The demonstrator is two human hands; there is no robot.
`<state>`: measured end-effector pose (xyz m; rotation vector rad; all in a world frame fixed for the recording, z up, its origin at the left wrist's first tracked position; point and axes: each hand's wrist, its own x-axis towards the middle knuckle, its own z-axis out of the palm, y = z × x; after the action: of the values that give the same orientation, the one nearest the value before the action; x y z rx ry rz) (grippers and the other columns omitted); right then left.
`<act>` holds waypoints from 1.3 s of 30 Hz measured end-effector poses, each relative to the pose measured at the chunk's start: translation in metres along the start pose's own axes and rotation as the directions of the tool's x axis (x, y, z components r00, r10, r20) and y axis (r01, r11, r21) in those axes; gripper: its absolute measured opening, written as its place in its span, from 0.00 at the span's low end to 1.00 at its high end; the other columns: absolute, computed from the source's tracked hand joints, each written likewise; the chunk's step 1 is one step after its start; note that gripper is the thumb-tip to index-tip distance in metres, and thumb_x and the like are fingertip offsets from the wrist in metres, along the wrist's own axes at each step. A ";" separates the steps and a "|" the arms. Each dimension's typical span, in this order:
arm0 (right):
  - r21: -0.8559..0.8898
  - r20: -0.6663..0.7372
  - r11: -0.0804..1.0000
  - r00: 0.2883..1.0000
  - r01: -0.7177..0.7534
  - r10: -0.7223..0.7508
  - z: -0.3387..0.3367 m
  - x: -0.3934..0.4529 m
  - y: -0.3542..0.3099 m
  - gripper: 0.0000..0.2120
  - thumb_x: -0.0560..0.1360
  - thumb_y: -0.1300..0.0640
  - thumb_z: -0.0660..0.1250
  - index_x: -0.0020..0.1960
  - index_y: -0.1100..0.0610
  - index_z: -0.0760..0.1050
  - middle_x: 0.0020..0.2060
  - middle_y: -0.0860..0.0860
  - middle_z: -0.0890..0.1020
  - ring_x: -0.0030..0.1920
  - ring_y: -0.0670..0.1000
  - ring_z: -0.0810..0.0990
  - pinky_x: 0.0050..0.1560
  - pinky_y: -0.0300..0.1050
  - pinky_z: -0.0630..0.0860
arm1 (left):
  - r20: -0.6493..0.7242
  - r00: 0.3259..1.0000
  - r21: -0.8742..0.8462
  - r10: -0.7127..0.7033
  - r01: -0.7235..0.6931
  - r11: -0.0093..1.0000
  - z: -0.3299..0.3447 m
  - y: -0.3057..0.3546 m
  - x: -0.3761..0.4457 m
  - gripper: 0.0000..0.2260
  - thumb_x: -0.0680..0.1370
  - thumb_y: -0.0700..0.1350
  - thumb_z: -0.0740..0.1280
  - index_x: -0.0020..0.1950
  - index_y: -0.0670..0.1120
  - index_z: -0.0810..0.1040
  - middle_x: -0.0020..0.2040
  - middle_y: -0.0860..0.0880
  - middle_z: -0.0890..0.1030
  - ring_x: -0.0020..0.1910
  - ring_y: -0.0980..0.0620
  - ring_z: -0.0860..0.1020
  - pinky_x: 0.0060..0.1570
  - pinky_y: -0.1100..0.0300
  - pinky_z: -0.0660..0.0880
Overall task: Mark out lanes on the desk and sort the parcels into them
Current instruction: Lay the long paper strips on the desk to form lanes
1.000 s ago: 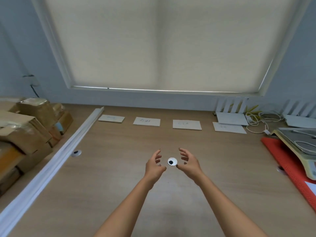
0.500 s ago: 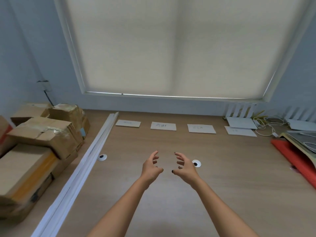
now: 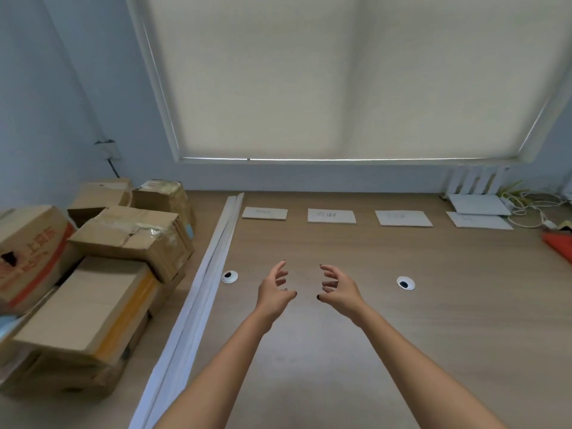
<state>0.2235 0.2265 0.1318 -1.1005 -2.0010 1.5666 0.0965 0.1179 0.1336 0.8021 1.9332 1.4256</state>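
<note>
Several brown cardboard parcels [image 3: 130,233] are stacked at the desk's left side. A bundle of long white strips [image 3: 198,301] lies lengthwise beside them. Along the far edge lie several white label cards, among them one [image 3: 265,213] near the strips, a middle one [image 3: 331,216] and another [image 3: 403,218] to the right. My left hand [image 3: 274,289] and my right hand [image 3: 335,286] hover over the desk's middle, palms facing each other, fingers loosely curled, holding nothing.
Two round cable grommets [image 3: 229,277] [image 3: 405,283] sit in the wooden desk [image 3: 448,335]. White routers and cables [image 3: 483,202] lie at the back right, with a red item [image 3: 558,243] at the right edge. A blind-covered window rises behind the desk.
My view has swung left, bringing more of the parcel stack in and pushing the right-side clutter out. Both hands keep the same empty, facing pose.
</note>
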 end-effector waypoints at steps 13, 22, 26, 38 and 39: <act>0.023 0.052 0.991 0.990 -0.135 0.134 0.229 0.040 -0.015 0.28 0.69 0.71 0.67 0.67 0.56 0.69 0.60 0.56 0.72 0.51 0.53 0.76 0.52 0.44 0.77 | -0.019 0.981 0.010 -0.194 0.194 0.981 -0.189 -0.124 0.050 0.30 0.72 0.31 0.66 0.71 0.49 0.65 0.64 0.46 0.73 0.61 0.50 0.72 0.49 0.59 0.72; -0.038 0.166 0.957 0.943 -0.286 0.288 0.324 0.036 0.023 0.29 0.70 0.67 0.67 0.69 0.55 0.66 0.63 0.54 0.71 0.57 0.52 0.75 0.51 0.44 0.77 | -0.149 0.926 0.038 -0.346 0.355 0.934 -0.229 -0.216 0.044 0.30 0.72 0.32 0.68 0.71 0.49 0.65 0.66 0.47 0.72 0.66 0.46 0.70 0.57 0.58 0.71; -0.093 0.156 0.942 0.930 -0.322 0.333 0.346 0.034 0.036 0.31 0.69 0.67 0.67 0.70 0.56 0.65 0.63 0.55 0.72 0.60 0.53 0.75 0.59 0.49 0.76 | -0.139 0.942 0.162 -0.306 0.326 0.931 -0.240 -0.238 0.037 0.30 0.73 0.36 0.70 0.72 0.49 0.64 0.69 0.48 0.70 0.67 0.45 0.69 0.65 0.49 0.70; 0.095 0.138 0.909 0.910 -0.406 0.392 0.372 0.046 0.035 0.29 0.70 0.69 0.67 0.69 0.56 0.65 0.54 0.50 0.74 0.51 0.48 0.76 0.54 0.41 0.77 | -0.089 0.876 -0.066 -0.474 0.470 0.880 -0.227 -0.232 0.055 0.33 0.73 0.33 0.69 0.74 0.47 0.59 0.68 0.43 0.69 0.66 0.43 0.70 0.60 0.52 0.73; 0.108 0.133 0.905 0.908 -0.412 0.398 0.372 0.047 0.035 0.29 0.70 0.69 0.67 0.69 0.56 0.65 0.54 0.50 0.74 0.51 0.48 0.76 0.52 0.40 0.77 | -0.093 0.875 -0.066 -0.474 0.470 0.880 -0.226 -0.231 0.057 0.33 0.72 0.33 0.69 0.73 0.47 0.60 0.67 0.43 0.70 0.65 0.44 0.71 0.59 0.52 0.73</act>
<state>-0.0528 0.0246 -0.0258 -1.4772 -1.7746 1.9723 -0.1392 -0.0305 -0.0403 0.2039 1.9927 1.2157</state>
